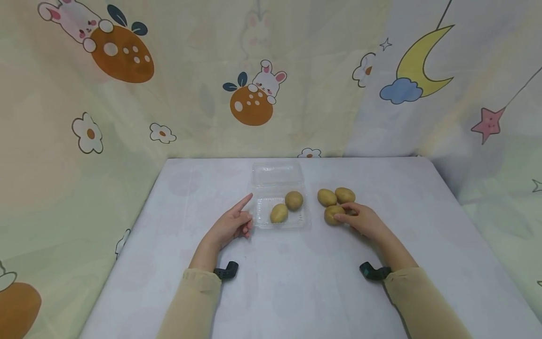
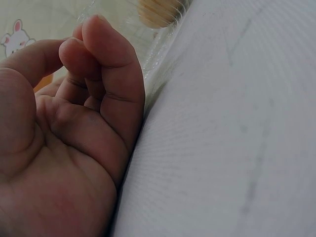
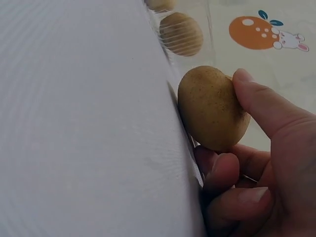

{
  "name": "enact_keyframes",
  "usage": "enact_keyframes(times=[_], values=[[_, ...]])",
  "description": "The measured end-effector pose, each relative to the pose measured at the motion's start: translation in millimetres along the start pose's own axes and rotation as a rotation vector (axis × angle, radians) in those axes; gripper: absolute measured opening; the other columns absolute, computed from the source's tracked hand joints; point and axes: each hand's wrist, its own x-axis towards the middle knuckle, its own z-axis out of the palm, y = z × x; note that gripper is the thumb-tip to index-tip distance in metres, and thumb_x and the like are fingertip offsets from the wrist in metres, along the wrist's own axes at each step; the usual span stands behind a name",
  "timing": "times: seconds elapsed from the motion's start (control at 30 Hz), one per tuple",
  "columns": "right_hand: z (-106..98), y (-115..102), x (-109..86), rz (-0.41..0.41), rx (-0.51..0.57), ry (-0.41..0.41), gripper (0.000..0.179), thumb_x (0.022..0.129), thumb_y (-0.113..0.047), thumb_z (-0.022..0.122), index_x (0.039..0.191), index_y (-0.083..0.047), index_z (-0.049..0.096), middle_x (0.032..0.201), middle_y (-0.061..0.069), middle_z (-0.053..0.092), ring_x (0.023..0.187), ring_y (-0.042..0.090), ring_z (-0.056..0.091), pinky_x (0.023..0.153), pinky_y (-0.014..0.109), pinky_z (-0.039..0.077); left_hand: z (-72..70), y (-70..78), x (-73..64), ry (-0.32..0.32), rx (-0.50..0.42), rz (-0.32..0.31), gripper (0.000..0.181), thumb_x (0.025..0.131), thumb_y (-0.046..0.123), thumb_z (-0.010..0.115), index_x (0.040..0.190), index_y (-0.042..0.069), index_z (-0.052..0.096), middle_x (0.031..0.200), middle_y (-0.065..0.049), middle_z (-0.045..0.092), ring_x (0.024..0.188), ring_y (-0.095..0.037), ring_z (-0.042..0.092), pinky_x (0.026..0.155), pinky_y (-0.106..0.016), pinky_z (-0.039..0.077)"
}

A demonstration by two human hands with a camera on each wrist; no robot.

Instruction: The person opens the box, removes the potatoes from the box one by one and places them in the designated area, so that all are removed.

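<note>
In the head view, my right hand [image 1: 365,221] pinches a potato [image 1: 334,215] between thumb and fingers. The right wrist view shows this potato [image 3: 210,108] low against the tabletop, with the thumb on one side and fingertips beneath. Two more potatoes [image 1: 327,197] lie just behind it. A clear plastic clamshell box [image 1: 263,221] stands with its lid [image 1: 277,174] laid back, and two potatoes [image 1: 279,213] sit in it. Beside the box's left edge rests my left hand [image 1: 228,227], index finger stretched out and the other fingers loosely curled around nothing.
A white cloth covers the table [image 1: 288,287]. Behind it and along both sides hangs a patterned curtain [image 1: 190,84] with rabbits, flowers and a moon. Each wrist wears a black camera band [image 1: 226,270].
</note>
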Motion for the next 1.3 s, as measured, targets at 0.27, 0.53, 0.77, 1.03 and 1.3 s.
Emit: enact_keyframes(times=[0.27, 0.53, 0.77, 1.03, 1.3], values=[[-1.9, 2.7, -0.3, 0.004, 0.009, -0.026, 0.077, 0.082, -0.067, 0.065, 0.137, -0.014, 0.053, 0.071, 0.004, 0.059, 0.057, 0.019, 0.053, 0.051, 0.031, 0.046, -0.4, 1.0, -0.9, 0.007, 0.006, -0.003, 0.068, 0.099, 0.018, 0.056, 0.155, 0.039, 0.026, 0.076, -0.006, 0.055, 0.063, -0.016, 0.048, 0.063, -0.032, 0.054], [-3.8, 6.8, -0.7, -0.028, 0.095, -0.036, 0.07, 0.087, -0.058, 0.065, 0.136, -0.009, 0.054, 0.066, 0.005, 0.059, 0.055, 0.019, 0.055, 0.051, 0.031, 0.049, -1.1, -0.1, -0.1, 0.004, 0.008, -0.004, 0.067, 0.1, 0.017, 0.056, 0.156, 0.039, 0.025, 0.075, -0.005, 0.055, 0.062, -0.014, 0.048, 0.062, -0.032, 0.054], [-4.3, 8.3, 0.3, -0.026, 0.114, -0.041, 0.068, 0.089, -0.056, 0.065, 0.136, -0.009, 0.055, 0.065, 0.004, 0.059, 0.054, 0.018, 0.055, 0.05, 0.032, 0.049, -1.1, 0.3, 0.1, 0.001, 0.007, -0.008, 0.067, 0.102, 0.016, 0.053, 0.156, 0.039, 0.023, 0.076, -0.005, 0.055, 0.063, -0.015, 0.048, 0.062, -0.033, 0.054], [-4.0, 9.2, 0.5, -0.024, 0.118, -0.042, 0.065, 0.088, -0.056, 0.065, 0.134, -0.01, 0.056, 0.065, 0.004, 0.059, 0.054, 0.018, 0.054, 0.05, 0.031, 0.049, -1.7, -1.0, 0.3, 0.009, 0.01, -0.007, 0.067, 0.099, 0.018, 0.057, 0.155, 0.039, 0.026, 0.076, -0.006, 0.055, 0.064, -0.015, 0.048, 0.063, -0.032, 0.055], [-4.0, 9.0, 0.7, -0.027, 0.125, -0.046, 0.064, 0.089, -0.054, 0.066, 0.133, -0.009, 0.056, 0.065, 0.004, 0.059, 0.053, 0.018, 0.054, 0.049, 0.031, 0.049, -0.6, -0.6, -0.5, 0.01, -0.001, 0.0, 0.068, 0.099, 0.016, 0.056, 0.155, 0.039, 0.026, 0.075, -0.005, 0.055, 0.063, -0.015, 0.048, 0.062, -0.032, 0.054]])
